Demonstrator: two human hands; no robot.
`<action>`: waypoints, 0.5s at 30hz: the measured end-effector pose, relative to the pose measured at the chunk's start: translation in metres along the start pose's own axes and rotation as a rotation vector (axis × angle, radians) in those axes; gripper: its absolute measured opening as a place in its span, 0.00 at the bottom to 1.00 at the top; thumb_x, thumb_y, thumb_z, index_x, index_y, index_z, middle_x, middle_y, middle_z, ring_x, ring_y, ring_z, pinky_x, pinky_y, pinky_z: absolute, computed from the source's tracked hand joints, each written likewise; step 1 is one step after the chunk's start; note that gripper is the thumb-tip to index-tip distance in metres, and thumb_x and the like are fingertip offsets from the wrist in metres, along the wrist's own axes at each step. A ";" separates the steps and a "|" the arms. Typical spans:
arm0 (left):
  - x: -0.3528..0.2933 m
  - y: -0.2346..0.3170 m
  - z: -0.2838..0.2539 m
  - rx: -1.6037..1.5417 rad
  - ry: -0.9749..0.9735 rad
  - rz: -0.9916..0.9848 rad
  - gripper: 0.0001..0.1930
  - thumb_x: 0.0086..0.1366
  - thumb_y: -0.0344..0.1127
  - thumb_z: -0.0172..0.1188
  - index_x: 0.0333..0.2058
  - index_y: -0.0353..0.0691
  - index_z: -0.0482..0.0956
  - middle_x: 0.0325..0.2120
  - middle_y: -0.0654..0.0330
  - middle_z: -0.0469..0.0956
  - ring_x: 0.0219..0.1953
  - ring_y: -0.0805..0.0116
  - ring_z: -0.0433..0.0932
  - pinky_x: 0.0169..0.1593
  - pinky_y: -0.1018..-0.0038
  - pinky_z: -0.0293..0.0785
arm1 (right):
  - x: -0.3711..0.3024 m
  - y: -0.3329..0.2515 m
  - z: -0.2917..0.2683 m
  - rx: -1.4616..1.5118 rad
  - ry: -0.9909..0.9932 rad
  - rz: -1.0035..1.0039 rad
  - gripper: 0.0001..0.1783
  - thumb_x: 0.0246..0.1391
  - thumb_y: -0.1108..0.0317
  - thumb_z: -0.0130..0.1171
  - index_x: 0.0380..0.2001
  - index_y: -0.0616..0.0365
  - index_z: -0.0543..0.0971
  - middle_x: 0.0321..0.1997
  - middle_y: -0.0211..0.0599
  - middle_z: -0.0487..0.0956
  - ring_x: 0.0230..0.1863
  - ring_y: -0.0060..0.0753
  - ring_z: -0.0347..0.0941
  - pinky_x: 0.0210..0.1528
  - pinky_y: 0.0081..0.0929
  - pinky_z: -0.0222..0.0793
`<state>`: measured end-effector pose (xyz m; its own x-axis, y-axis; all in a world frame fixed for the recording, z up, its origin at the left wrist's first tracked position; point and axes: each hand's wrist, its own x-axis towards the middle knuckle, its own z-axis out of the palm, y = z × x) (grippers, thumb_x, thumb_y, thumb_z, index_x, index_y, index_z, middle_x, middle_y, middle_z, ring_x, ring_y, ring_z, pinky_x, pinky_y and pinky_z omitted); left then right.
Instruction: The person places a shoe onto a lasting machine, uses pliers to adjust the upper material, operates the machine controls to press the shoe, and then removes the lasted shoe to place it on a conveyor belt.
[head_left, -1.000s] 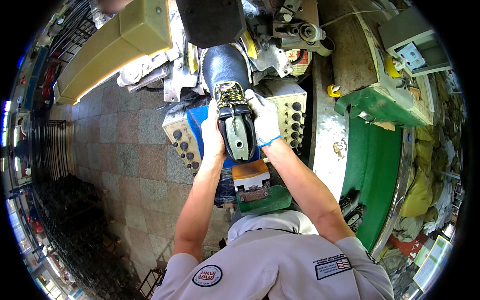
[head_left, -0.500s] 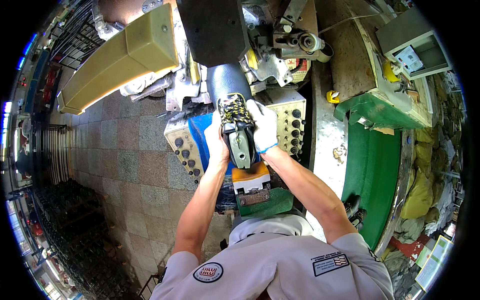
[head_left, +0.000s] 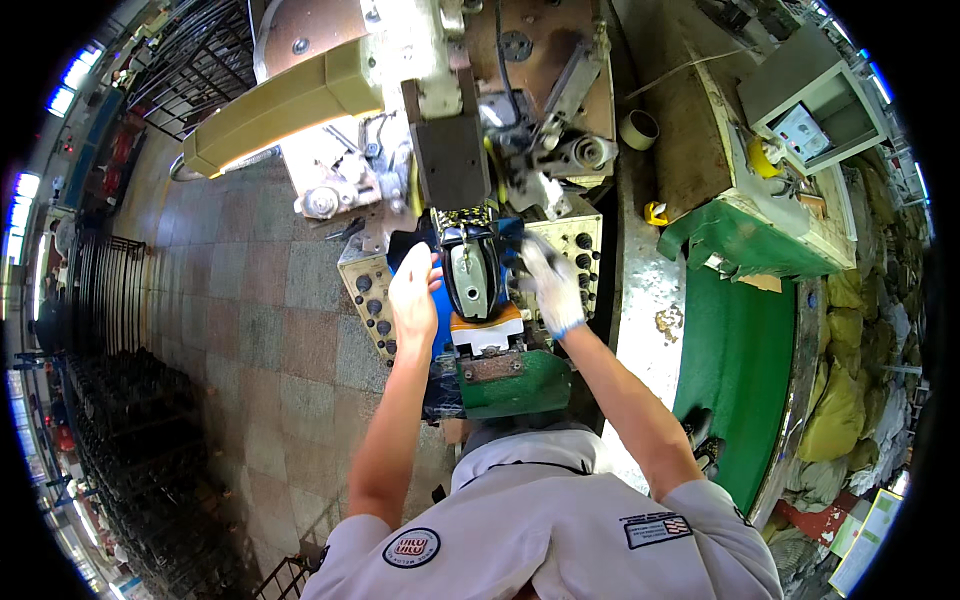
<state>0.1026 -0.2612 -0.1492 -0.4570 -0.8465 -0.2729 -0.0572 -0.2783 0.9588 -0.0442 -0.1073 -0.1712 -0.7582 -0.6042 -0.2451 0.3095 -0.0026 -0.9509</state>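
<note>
A black shoe upper (head_left: 456, 300) sits on a grey-green last (head_left: 468, 275) with a round hole in its top. Yellow-and-black laces (head_left: 462, 217) cross its front, and its toe is hidden under the dark pressing block (head_left: 450, 165) of a machine. Just left of the shoe is my left hand (head_left: 413, 295), fingers apart and empty. On the other side my right hand (head_left: 550, 285), in a white glove with a blue cuff, is held away from the shoe; its fingers are spread and somewhat blurred. An orange-topped support (head_left: 485, 330) stands at the heel end.
Panels of black knobs flank the shoe, one on the left (head_left: 372, 305) and one on the right (head_left: 585, 260). A tan machine arm (head_left: 290, 105) reaches out at upper left. To the right runs a green-topped bench (head_left: 735, 350); dark racks (head_left: 130, 440) stand at lower left.
Both hands have let go of the shoe and moved apart, one to each side. The dark block now covers the toe and part of the laces.
</note>
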 end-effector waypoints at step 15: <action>-0.044 0.054 0.079 0.471 0.137 0.285 0.31 0.55 0.31 0.74 0.58 0.38 0.74 0.41 0.56 0.86 0.41 0.64 0.83 0.50 0.69 0.77 | -0.116 0.015 -0.060 -0.794 -0.216 -0.406 0.45 0.54 0.47 0.70 0.66 0.67 0.69 0.61 0.64 0.77 0.59 0.62 0.76 0.62 0.45 0.72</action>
<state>0.0501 -0.2031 -0.0787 -0.3946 -0.9185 0.0245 -0.3522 0.1759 0.9193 0.0139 0.0101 -0.1679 -0.5742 -0.8125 0.1008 -0.5033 0.2531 -0.8262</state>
